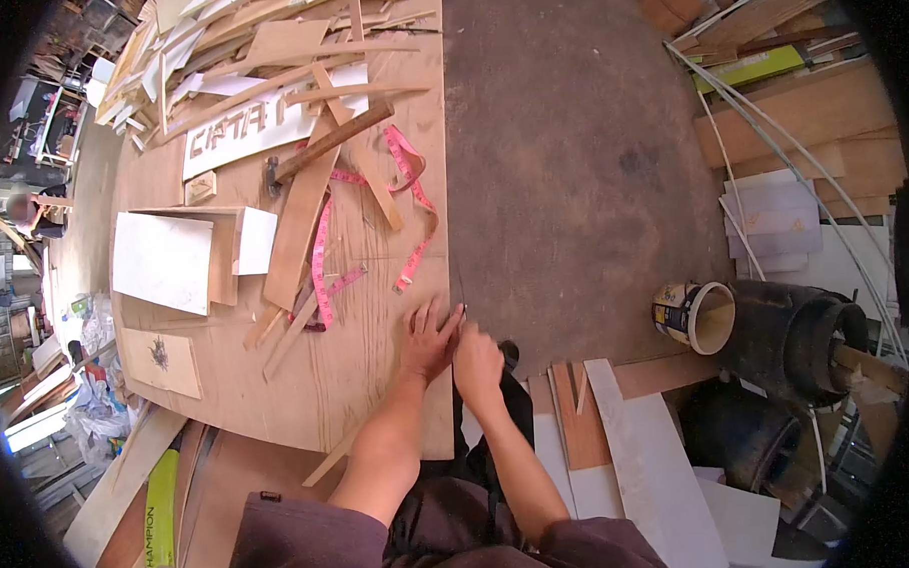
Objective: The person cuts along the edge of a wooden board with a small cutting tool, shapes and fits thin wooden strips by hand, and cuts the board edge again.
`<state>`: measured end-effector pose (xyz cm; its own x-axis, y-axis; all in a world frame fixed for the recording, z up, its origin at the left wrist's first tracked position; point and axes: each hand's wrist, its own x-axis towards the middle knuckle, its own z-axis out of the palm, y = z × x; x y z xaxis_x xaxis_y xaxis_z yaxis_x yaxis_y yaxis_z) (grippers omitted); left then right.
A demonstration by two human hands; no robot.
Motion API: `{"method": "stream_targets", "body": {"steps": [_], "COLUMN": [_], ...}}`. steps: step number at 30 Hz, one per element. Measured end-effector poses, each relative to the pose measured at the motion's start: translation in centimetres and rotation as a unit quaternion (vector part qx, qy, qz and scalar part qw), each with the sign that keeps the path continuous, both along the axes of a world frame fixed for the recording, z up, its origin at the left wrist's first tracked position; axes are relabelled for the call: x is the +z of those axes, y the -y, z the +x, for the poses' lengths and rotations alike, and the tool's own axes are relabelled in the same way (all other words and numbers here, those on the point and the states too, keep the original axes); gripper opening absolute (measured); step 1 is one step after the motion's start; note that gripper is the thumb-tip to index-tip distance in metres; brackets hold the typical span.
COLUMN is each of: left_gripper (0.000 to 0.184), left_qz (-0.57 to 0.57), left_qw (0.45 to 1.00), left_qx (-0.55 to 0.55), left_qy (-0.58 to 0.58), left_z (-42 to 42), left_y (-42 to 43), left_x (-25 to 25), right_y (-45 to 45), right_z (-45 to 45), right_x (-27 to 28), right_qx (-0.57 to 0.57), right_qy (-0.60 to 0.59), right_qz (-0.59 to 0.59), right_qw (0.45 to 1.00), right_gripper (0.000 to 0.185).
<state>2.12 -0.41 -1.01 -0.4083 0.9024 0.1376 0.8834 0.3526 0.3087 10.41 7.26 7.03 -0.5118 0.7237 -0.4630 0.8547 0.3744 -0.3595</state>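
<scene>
My left hand [429, 343] lies on the plywood tabletop [379, 427] at its right edge, fingers stretched out and apart. Just beside it, past the edge, my right hand [478, 365] is closed, with its fingers curled. Whatever it grips is hidden; a tiny shiny bit shows at the fingertips by the edge. Above my left hand a pink measuring tape [414, 270] winds loosely over the board. A wooden-handled hammer [334, 140] rests on wood strips farther up. To the left stands a white-faced box-like piece [163, 259].
Scrap wood strips [266, 50] are heaped at the table's far end. A small board with a pile of nails [160, 352] lies at left. On the right floor stand a paint bucket [711, 317] and black drums [787, 337]. A person [40, 213] is at far left.
</scene>
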Motion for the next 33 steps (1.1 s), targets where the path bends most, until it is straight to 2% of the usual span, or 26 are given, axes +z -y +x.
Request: {"method": "stream_targets", "body": {"steps": [1,3,6,10,13,15,17,19,20,21,22,25,26,29,33], "left_gripper": [0.043,0.042,0.044,0.045,0.045,0.046,0.046,0.046,0.046,0.046,0.045,0.044,0.043,0.042,0.043], "left_qz": [-0.026,-0.051,-0.023,-0.016,-0.017,-0.009,-0.02,-0.018,-0.01,-0.007,-0.019,-0.016,0.003,0.029,0.031], "left_qw": [1.0,0.998,1.0,1.0,1.0,1.0,0.999,0.999,1.0,1.0,1.0,1.0,1.0,1.0,0.999], "left_qx": [-0.012,-0.025,-0.006,-0.012,-0.012,-0.009,-0.004,-0.002,0.003,0.006,-0.004,-0.011,-0.004,-0.002,-0.004], "left_qy": [-0.011,-0.027,0.018,0.009,0.016,0.028,0.038,0.036,0.029,0.024,0.01,0.005,0.008,-0.009,-0.023], "left_z": [-0.1,-0.7,0.2,-0.1,-0.2,0.0,0.0,0.3,0.2,0.1,0.0,0.1,0.1,0.1,-0.2], "left_y": [0.2,0.1,0.3,0.6,0.4,0.2,0.3,0.5,0.3,0.2,0.3,0.4,0.2,0.1,0.2], "left_x": [0.5,0.6,0.4,0.9,0.5,0.4,0.8,0.8,0.8,0.7,0.7,0.4,0.3,0.7,-0.4], "right_y": [-0.8,-1.2,1.6,1.4,-0.7,0.9,2.0,1.8,1.0,-0.1,-0.9,1.3,2.2,2.8,0.3], "right_z": [-0.9,-1.2,2.4,1.6,-0.2,2.1,3.0,2.0,1.0,-0.4,-1.2,1.6,2.6,3.5,0.2], "right_x": [-1.6,-0.8,5.5,2.3,-0.2,2.6,5.6,3.2,0.0,-0.9,-1.3,1.9,4.3,5.0,-0.1], "right_qx": [0.007,0.025,-0.019,0.005,0.017,0.02,-0.034,-0.035,-0.016,0.003,0.011,-0.032,-0.047,-0.074,-0.03], "right_qy": [-0.044,-0.045,0.044,-0.013,-0.083,-0.043,0.049,0.027,-0.006,-0.041,-0.027,-0.047,-0.015,-0.014,-0.051], "right_qz": [0.045,0.052,-0.057,-0.01,0.082,0.043,-0.055,-0.036,0.012,0.062,0.07,0.036,-0.01,-0.031,0.035], "right_qw": [0.998,0.997,0.997,1.0,0.993,0.998,0.997,0.998,1.0,0.997,0.997,0.998,0.999,0.997,0.998], "right_gripper": [0.014,0.013,0.015,0.014,0.012,0.012,0.012,0.012,0.012,0.012,0.012,0.011,0.01,0.01,0.014]}}
